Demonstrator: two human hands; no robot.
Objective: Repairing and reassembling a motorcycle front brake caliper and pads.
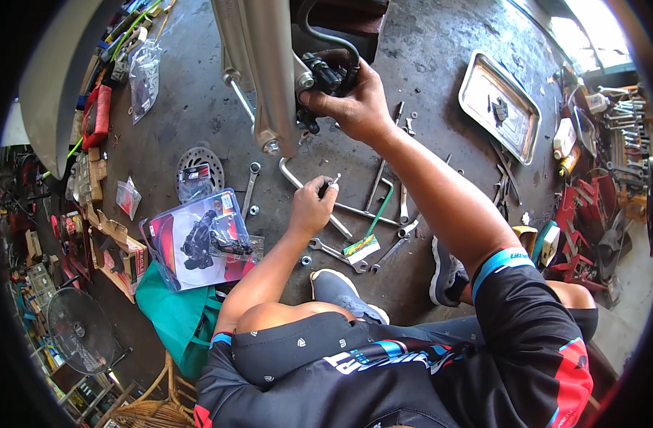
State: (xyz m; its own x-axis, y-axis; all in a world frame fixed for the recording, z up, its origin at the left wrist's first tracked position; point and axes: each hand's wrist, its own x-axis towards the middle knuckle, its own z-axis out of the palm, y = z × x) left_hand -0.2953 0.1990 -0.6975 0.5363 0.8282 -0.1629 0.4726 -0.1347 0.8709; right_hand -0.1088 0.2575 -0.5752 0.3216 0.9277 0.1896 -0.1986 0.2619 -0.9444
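Observation:
A silver fork leg (262, 64) hangs at the top centre, a black hose (344, 43) beside it. My right hand (355, 110) grips a black brake caliper (325, 73) against the fork's lower side. Below, my left hand (314, 203) is closed on a small metal piece (337, 178), possibly a bolt. Under it on the floor lie a bent bar (294, 175), a green-handled L-shaped tool (380, 210) and several wrenches (251, 185). A brake disc (195, 160) and a clear package with black parts (198, 242) lie to the left.
A metal tray (476, 82) with small black parts is at the upper right. Tools (622, 121) and red cases (576, 221) line the right. Boxes (119, 257), a red pouch (94, 118), a green bag (166, 314) and a fan (80, 332) are left. My shoes rest below.

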